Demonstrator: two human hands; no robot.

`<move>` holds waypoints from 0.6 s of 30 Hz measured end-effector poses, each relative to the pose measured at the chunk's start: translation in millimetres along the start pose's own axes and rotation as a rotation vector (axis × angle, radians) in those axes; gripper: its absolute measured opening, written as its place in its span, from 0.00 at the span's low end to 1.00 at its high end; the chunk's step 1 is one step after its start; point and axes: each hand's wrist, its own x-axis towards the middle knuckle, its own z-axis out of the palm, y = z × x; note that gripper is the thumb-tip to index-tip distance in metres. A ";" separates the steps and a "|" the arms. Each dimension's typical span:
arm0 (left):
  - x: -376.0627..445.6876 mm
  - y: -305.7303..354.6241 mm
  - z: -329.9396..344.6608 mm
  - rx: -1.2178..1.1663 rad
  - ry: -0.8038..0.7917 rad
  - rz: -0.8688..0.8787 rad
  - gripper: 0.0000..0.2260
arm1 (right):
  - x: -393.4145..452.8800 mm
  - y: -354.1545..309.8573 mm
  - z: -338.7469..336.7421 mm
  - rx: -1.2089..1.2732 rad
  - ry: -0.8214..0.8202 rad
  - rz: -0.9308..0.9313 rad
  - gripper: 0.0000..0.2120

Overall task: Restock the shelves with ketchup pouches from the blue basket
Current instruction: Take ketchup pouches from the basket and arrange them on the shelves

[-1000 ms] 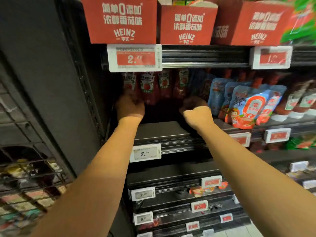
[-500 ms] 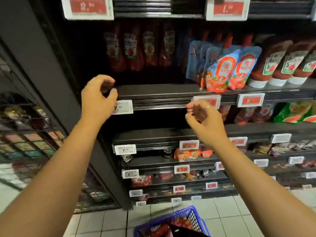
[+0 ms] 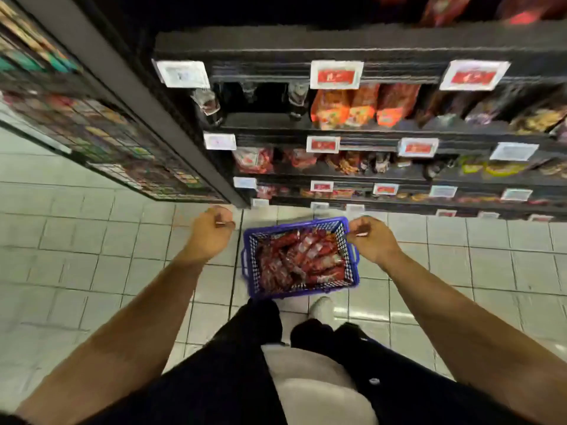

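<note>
Motion blur hides how many ketchup pouches (image 3: 299,260) fill the one blue basket (image 3: 352,273); left hand (image 3: 210,236) and right hand (image 3: 372,240) hover loosely curled, each grip empty.

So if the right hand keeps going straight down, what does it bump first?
Probably the right rim of the blue basket. The right hand sits over that edge, fingers curled, with the ketchup pouches just inside. Depth is hard to judge.

Pale floor tiles (image 3: 76,256) from 6 to 9 o'clock. Orange packets (image 3: 346,107) at 12. Wire rack (image 3: 101,136) at 10.
</note>
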 end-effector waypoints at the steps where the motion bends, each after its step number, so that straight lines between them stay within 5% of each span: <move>1: -2.2 -13.5 17.2 0.011 -0.048 -0.059 0.04 | 0.6 17.4 9.2 0.025 0.011 0.064 0.08; 9: 10.0 -142.4 161.9 0.208 -0.352 -0.420 0.08 | 45.8 132.9 96.6 0.232 -0.059 0.486 0.02; 11: 22.5 -176.3 199.6 0.225 -0.415 -0.462 0.06 | 69.9 162.3 126.4 0.281 -0.073 0.560 0.07; 18: 106.1 -250.0 342.4 0.265 -0.492 -0.276 0.31 | 193.7 256.2 216.5 0.260 -0.131 0.609 0.05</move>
